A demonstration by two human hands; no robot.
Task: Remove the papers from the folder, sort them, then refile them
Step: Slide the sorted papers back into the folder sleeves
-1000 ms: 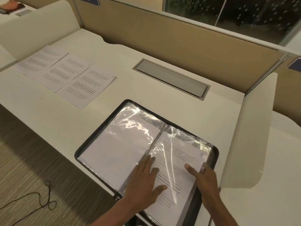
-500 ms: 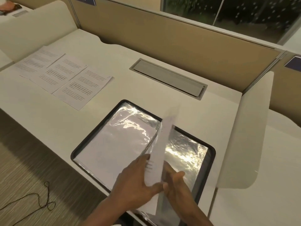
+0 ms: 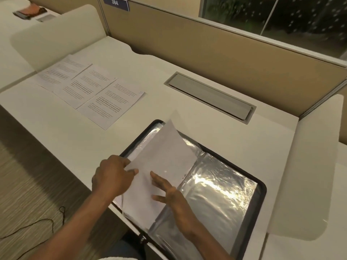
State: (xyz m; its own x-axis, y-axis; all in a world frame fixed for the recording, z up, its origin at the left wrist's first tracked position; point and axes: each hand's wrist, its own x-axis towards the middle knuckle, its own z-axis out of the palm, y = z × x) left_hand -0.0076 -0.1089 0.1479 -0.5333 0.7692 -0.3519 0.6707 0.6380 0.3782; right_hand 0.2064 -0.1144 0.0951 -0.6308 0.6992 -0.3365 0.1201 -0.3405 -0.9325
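Note:
A black folder point(image 3: 260, 201) with shiny plastic sleeves lies open at the desk's front edge. My left hand point(image 3: 112, 175) pinches the near left edge of a white sheet of paper point(image 3: 165, 156), blank side up, tilted over the folder's left page. My right hand point(image 3: 167, 192) lies with straight fingers on the lower part of that sheet. The right sleeve point(image 3: 216, 194) looks bare and glossy. Three printed sheets point(image 3: 90, 89) lie side by side on the desk at the far left.
A grey cable hatch point(image 3: 208, 96) is set into the white desk point(image 3: 65, 132) behind the folder. Beige partitions stand at the back and both sides. A thin black cord point(image 3: 37, 222) lies on the carpet at lower left.
The sheet came out of the right sleeve, swung up on edge and now lies over the left page. My left hand moved left with it; my right hand went from the folder's right edge onto the sheet.

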